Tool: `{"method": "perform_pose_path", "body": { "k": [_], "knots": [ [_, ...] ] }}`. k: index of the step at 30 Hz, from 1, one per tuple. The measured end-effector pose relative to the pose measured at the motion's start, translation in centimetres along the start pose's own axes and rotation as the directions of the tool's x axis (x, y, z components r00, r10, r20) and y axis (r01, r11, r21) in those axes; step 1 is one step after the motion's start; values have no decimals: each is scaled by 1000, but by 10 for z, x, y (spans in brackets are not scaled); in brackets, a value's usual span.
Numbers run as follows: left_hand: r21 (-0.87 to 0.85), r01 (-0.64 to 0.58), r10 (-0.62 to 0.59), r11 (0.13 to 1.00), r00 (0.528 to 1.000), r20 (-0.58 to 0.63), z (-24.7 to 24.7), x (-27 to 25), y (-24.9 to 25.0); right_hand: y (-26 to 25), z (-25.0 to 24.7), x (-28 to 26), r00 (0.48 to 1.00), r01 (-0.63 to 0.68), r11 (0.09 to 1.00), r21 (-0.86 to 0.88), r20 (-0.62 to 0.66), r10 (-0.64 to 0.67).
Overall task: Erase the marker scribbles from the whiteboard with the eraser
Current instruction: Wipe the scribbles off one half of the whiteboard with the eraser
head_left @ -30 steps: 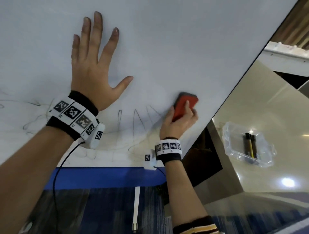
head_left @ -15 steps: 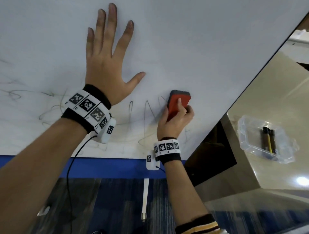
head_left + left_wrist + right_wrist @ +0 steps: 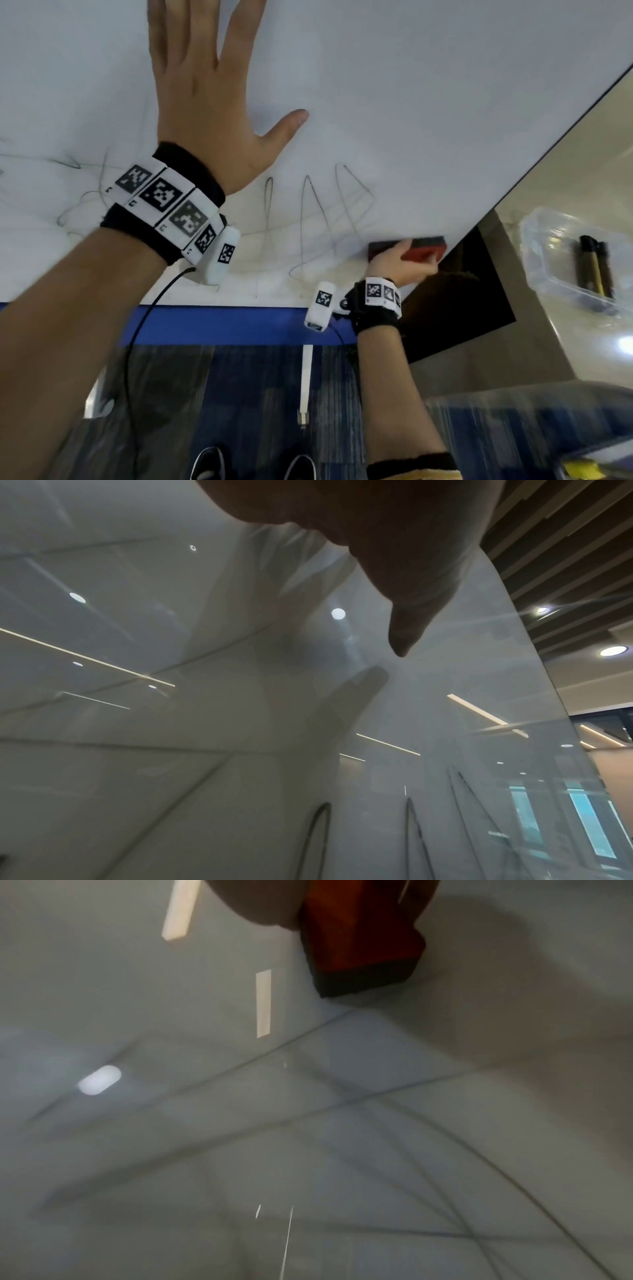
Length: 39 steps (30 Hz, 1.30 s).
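The whiteboard (image 3: 411, 85) fills the upper head view. Black marker scribbles (image 3: 315, 205) run across its lower part, tall loops in the middle and fainter lines at the left. My left hand (image 3: 205, 68) lies flat on the board above the scribbles, fingers spread. My right hand (image 3: 400, 260) grips the red eraser (image 3: 421, 251) with its dark felt against the board, lying sideways near the lower right edge. The right wrist view shows the eraser (image 3: 359, 939) on the board, with blurred scribble lines (image 3: 445, 1150) below it. Scribble loops (image 3: 414, 831) show in the left wrist view under my thumb (image 3: 407, 610).
A beige counter (image 3: 582, 154) stands to the right of the board, with a clear plastic box (image 3: 568, 260) holding dark markers (image 3: 592, 263). A blue band (image 3: 222, 325) runs under the board. Blue carpet (image 3: 239, 394) and my shoes (image 3: 205, 462) are below.
My right hand has moved the eraser down toward the board's lower right edge and turned it from upright to sideways. The left hand stays flat on the board.
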<state>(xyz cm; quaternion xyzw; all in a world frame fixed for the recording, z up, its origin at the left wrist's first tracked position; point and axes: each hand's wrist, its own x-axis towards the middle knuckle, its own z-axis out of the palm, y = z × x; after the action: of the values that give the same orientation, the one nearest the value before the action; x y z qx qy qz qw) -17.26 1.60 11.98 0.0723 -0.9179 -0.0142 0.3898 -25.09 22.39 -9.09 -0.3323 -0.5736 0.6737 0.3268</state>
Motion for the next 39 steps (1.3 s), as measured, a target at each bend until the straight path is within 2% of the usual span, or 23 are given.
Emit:
{"method": "perform_pose_path", "body": {
  "k": [1, 2, 4, 5, 7, 10, 12, 13, 14, 16, 18, 20, 22, 25, 27, 28, 30, 31, 33, 34, 36, 38, 39],
  "knots": [
    [-4, -5, 5, 1000, 1000, -3, 0, 0, 0, -19, 5, -14, 963, 254, 966, 54, 77, -258],
    [-7, -11, 11, 1000, 1000, -4, 0, 0, -1, -32, 9, -24, 872, 462, 885, 48, 157, -464],
    [-4, -19, 19, 1000, 1000, -5, 2, 0, -3, -37, 17, -23, 714, 667, 744, 26, 260, -650],
    [-3, -22, 22, 1000, 1000, -1, 2, 0, -4, -31, 17, -18, 693, 690, 723, 21, 268, -669],
    [-8, -24, 24, 1000, 1000, -1, 4, -1, -4, -10, 7, -8, 743, 639, 769, 12, 252, -620],
    [-24, -29, 29, 999, 1000, -2, 4, -5, -1, 42, -20, 6, 890, 434, 896, -97, 199, -410],
    [-37, -30, 30, 999, 1000, 2, 5, -9, 2, 73, -32, 18, 988, 124, 981, -147, 113, -108],
    [-43, -34, 34, 999, 999, 4, 5, -11, 3, 84, -34, 26, 991, -59, 988, -144, 112, 76],
    [-46, -40, 41, 998, 999, 8, 5, -13, 4, 87, -31, 36, 959, -272, 961, 39, 93, 268],
    [-49, -55, 56, 997, 998, 26, 4, -19, 4, 80, -27, 51, 902, -433, 895, 105, 44, 430],
    [-48, -68, 70, 997, 997, 35, 4, -22, 2, 42, -25, 43, 949, -311, 947, 78, -32, 314],
    [-58, -69, 71, 996, 997, 38, 5, -23, 4, -1, -13, 24, 997, 75, 997, 21, -35, -74],
    [-75, -60, 63, 995, 997, 38, 6, -23, 6, -25, -8, 6, 871, 461, 887, 18, 183, -457],
    [-84, -59, 63, 995, 997, 43, 7, -24, 6, -30, -3, 8, 691, 690, 724, -6, 301, -657],
    [-85, -68, 72, 994, 996, 47, 7, -26, 4, -5, -15, 23, 728, 660, 749, -57, 291, -620],
    [-85, -76, 80, 993, 996, 49, 6, -26, 3, 18, -23, 31, 805, 572, 813, -112, 264, -531],
    [-89, -91, 97, 992, 994, 58, 5, -28, 1, 61, -40, 43, 968, 224, 947, -229, 164, -190],
    [-90, -102, 108, 991, 992, 64, 4, -28, -1, 78, -48, 45, 993, -7, 956, -294, 111, 41],
    [-81, -131, 138, 988, 987, 84, 0, -29, -6, 94, -55, 45, 907, -384, 862, -330, 41, 419],
    [-72, -147, 153, 987, 984, 95, -2, -29, -10, 92, -52, 43, 874, -465, 844, -269, 16, 486],
    [-52, -182, 187, 982, 976, 114, -6, -30, -17, 70, -37, 32, 890, -449, 872, -196, -13, 456],
    [-42, -205, 208, 978, 970, 123, -9, -30, -21, 35, -21, 18, 991, -133, 982, -131, -46, 128],
    [-44, -206, 210, 978, 970, 124, -9, -30, -21, 14, -14, 9, 993, 115, 991, -74, 19, -113]
  ]
}}
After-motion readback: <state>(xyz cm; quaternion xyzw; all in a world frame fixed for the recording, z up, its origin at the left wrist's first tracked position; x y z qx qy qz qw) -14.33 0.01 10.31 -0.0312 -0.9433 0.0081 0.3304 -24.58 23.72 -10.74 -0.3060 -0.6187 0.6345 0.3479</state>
